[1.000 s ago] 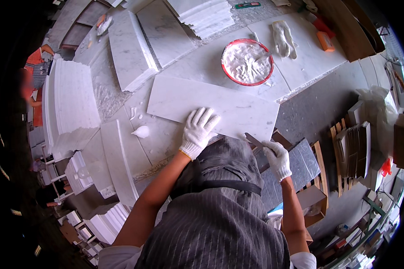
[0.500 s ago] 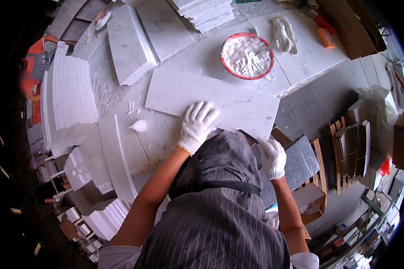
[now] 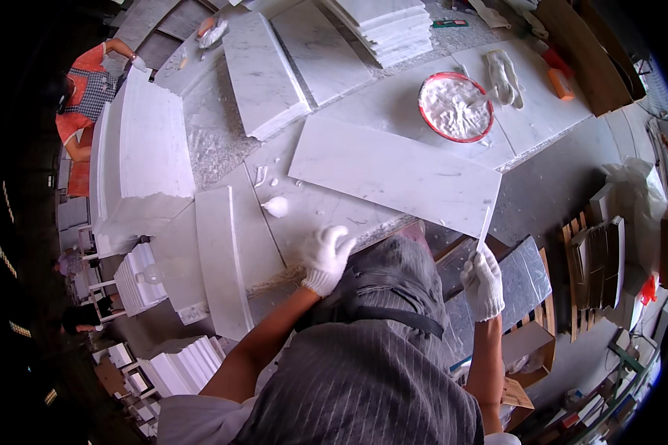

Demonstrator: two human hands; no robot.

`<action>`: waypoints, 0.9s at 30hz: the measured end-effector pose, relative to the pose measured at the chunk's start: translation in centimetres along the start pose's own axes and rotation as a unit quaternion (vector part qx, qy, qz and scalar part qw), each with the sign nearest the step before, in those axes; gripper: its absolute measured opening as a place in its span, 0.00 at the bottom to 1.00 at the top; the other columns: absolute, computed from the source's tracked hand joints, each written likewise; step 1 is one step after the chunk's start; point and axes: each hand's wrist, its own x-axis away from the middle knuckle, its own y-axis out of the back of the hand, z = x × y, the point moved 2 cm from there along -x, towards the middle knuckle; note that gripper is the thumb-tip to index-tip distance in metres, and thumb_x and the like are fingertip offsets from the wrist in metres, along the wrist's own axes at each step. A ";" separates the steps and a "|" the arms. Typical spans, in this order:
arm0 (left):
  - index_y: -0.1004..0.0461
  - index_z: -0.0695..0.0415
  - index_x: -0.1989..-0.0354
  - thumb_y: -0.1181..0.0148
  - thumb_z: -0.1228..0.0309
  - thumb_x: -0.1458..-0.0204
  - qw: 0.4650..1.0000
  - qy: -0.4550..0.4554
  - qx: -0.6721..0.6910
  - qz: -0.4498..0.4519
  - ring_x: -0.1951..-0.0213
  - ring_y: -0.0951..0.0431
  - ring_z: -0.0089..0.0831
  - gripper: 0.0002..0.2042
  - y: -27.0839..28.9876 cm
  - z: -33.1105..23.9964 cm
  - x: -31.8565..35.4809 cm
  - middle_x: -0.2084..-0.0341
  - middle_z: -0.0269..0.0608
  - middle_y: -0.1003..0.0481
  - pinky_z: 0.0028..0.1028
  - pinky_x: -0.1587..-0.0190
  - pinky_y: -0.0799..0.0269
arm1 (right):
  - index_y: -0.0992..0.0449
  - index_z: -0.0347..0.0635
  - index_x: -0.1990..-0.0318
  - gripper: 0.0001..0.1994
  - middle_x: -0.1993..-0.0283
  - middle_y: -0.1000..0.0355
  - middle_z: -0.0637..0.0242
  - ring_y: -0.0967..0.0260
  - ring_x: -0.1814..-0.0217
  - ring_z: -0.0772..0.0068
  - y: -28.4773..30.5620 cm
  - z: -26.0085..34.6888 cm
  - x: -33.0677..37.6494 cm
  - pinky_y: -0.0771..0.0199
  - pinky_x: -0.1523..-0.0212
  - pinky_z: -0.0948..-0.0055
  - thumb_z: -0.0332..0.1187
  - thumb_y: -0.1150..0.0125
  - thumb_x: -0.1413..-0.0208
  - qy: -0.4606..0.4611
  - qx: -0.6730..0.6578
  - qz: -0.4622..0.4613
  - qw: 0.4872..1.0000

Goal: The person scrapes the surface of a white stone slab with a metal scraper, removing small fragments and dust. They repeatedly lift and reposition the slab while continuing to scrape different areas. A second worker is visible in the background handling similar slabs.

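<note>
A long white marble slab (image 3: 393, 174) lies flat on the bench, its right end jutting past the edge. My right hand (image 3: 484, 285), in a white knit glove, is closed around a slim, pale scraper-like blade (image 3: 485, 228) that points up at the slab's near right corner. In a matching glove, my left hand (image 3: 325, 259) hovers at the bench's front edge, off the slab, fingers loosely bent and apart, slightly blurred, holding nothing. A red-rimmed bowl (image 3: 453, 136) of thick white paste stands behind the slab, with a tool stuck in it.
A white lump (image 3: 276, 207) and small chips lie left of the slab. Other marble pieces (image 3: 263, 70) and a tall stack (image 3: 152, 133) stand at left. Spare gloves (image 3: 505, 78) and an orange box (image 3: 561, 84) sit at back right. A person in orange (image 3: 89, 104) works far left.
My left hand has lifted off the slab and come nearer me. My right hand has turned the blade upright against the slab's corner. The whole view has shifted, moving the scene rightward.
</note>
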 end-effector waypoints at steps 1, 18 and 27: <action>0.27 0.57 0.55 0.27 0.64 0.52 0.983 0.140 0.104 -0.063 0.56 0.25 0.42 0.20 1.5 1.5 0.8 0.59 0.44 0.25 0.41 0.49 0.30 | 0.26 0.44 0.47 0.13 0.63 0.28 0.76 0.32 0.69 0.83 -0.6 -1.6 0.7 0.26 0.67 0.80 0.37 0.40 0.35 -0.025 -0.034 0.018 0.999; 0.23 0.58 0.56 0.30 0.61 0.48 0.953 0.190 0.130 -0.197 0.56 0.24 0.39 0.17 2.3 14.5 -3.2 0.60 0.43 0.23 0.38 0.51 0.29 | 0.37 0.40 0.30 0.27 0.65 0.34 0.73 0.41 0.73 0.87 -5.0 -5.3 4.4 0.39 0.74 0.86 0.26 0.55 0.39 0.159 0.180 -0.157 0.958; 0.27 0.61 0.53 0.35 0.67 0.42 0.924 0.186 0.291 -0.161 0.55 0.24 0.27 0.13 4.4 11.2 -2.5 0.59 0.39 0.22 0.31 0.51 0.28 | 0.25 0.44 0.40 0.17 0.59 0.25 0.55 0.25 0.58 0.57 -4.4 -5.9 1.2 0.27 0.54 0.64 0.34 0.45 0.35 0.354 0.518 -0.206 0.751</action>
